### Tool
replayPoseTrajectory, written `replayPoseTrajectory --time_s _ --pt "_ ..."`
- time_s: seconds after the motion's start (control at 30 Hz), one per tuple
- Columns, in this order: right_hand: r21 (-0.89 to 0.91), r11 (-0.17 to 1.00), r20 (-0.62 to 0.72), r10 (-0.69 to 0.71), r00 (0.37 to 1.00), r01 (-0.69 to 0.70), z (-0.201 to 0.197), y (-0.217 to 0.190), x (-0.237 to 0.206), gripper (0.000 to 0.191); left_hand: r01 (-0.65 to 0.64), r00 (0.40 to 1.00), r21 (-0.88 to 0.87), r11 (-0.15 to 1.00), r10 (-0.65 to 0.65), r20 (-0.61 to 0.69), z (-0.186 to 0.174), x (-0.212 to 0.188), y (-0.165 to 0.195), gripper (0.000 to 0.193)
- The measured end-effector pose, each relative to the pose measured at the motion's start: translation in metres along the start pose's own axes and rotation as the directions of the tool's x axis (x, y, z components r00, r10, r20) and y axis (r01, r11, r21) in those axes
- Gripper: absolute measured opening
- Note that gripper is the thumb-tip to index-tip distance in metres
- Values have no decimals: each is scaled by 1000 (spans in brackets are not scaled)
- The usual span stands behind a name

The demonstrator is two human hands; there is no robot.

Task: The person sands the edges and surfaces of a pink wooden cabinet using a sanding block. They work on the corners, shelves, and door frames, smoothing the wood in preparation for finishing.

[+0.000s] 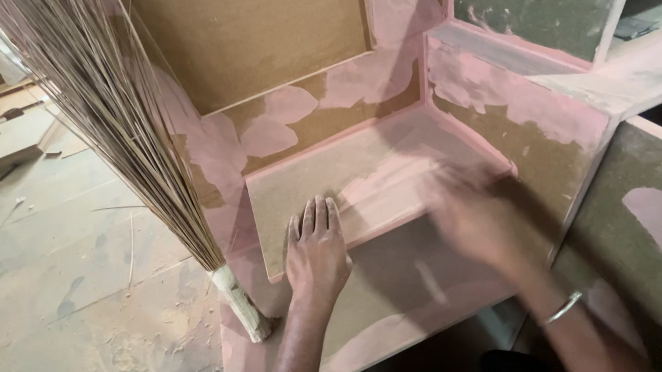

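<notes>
The left hand [317,253] lies palm down at lower centre of the frame, fingers [316,215] straight and pressed together, flat on a loose board [364,187] that rests inside the pink-patched wooden unit [503,110]. The forearm runs up from the bottom edge. The right hand [469,216], right of centre, is blurred over the same board; how its fingers stand cannot be told. A metal bangle [563,308] circles that wrist. A grass broom [120,126] leans at the upper left.
</notes>
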State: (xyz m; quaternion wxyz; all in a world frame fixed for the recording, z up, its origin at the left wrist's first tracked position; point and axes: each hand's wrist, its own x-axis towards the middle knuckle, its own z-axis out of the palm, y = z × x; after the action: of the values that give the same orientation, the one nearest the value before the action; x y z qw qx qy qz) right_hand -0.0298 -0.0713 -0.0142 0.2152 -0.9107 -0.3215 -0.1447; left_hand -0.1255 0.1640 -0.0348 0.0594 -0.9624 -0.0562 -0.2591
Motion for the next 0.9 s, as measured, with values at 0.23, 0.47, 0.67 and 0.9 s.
replayPoseTrajectory --time_s 0.23,0.47,0.67,0.9 --pt "0 968 -135 -249 959 252 36 -69 12 43 21 1000 -19 1000 -21 -2 -4 1 1 76" --pt "-24 986 -2 -164 986 164 17 22 38 37 56 976 -70 996 -40 214 -22 3 -15 96" --pt "40 949 -41 -311 950 312 93 -27 48 41 64 976 8 998 -64 206 -16 3 -18 89" --pt "-93 987 92 -125 988 134 41 21 58 25 56 984 23 998 -59 168 -11 0 -16 87"
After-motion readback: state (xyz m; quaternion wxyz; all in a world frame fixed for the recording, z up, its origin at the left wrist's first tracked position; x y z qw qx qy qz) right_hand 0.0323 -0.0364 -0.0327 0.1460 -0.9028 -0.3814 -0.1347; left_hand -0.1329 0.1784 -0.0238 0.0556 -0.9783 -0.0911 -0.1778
